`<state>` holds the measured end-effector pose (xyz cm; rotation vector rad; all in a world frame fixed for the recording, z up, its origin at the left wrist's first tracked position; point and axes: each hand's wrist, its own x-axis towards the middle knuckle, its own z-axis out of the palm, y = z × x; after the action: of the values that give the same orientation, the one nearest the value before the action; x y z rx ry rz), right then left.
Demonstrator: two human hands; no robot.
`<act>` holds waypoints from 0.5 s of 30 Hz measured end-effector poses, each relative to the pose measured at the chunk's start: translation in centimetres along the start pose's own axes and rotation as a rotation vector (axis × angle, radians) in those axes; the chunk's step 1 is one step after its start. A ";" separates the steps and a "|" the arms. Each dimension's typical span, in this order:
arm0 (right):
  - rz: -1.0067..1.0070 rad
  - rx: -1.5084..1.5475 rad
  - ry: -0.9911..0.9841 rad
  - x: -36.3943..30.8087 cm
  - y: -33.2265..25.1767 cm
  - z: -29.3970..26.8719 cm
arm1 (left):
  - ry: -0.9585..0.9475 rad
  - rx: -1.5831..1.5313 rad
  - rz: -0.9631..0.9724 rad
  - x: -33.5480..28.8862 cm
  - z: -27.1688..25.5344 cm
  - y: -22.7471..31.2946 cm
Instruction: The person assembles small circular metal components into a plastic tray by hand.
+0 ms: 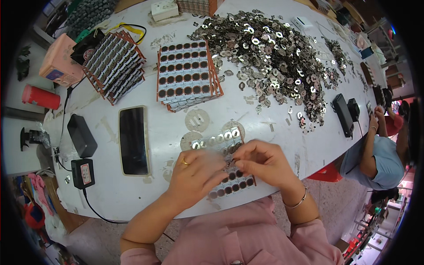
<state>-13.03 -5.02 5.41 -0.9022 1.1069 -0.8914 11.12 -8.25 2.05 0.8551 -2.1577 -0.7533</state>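
A flat panel (pixel 244 187) with rows of dark round discs lies before me at the table's near edge. Shiny metal pieces (pixel 219 138) cover its far row. Over the panel's left side is my left hand (pixel 194 174), wearing a ring, its fingers smeared by motion. My right hand (pixel 267 164) is closed in a pinch over the panel's middle rows; what the fingertips hold is too small to make out. Both hands partly hide the middle rows.
A big heap of loose metal pieces (pixel 278 57) spreads across the far right. Stacked panels (pixel 185 75) stand at the back, with another tilted stack (pixel 112 66) further left. A phone (pixel 134 141) lies left, near a black adapter (pixel 83 173). A person (pixel 375 154) sits at right.
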 end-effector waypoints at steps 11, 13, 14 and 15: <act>-0.095 -0.613 0.117 -1.0 0.7 -1.4 | -0.237 0.236 0.098 -0.1 0.6 0.5; -0.104 -0.632 0.117 -0.9 0.6 -1.4 | -0.234 0.248 0.098 -0.1 0.7 0.6; -0.138 -0.685 0.107 -0.8 0.5 -1.3 | -0.234 0.246 0.098 -0.1 0.7 0.6; -0.173 -0.739 0.095 -0.8 0.5 -1.3 | -0.238 0.261 0.094 -0.2 0.7 0.7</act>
<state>-14.35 -4.33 5.00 -1.5914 1.4914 -0.6633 10.41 -7.49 2.03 0.8199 -2.5303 -0.5561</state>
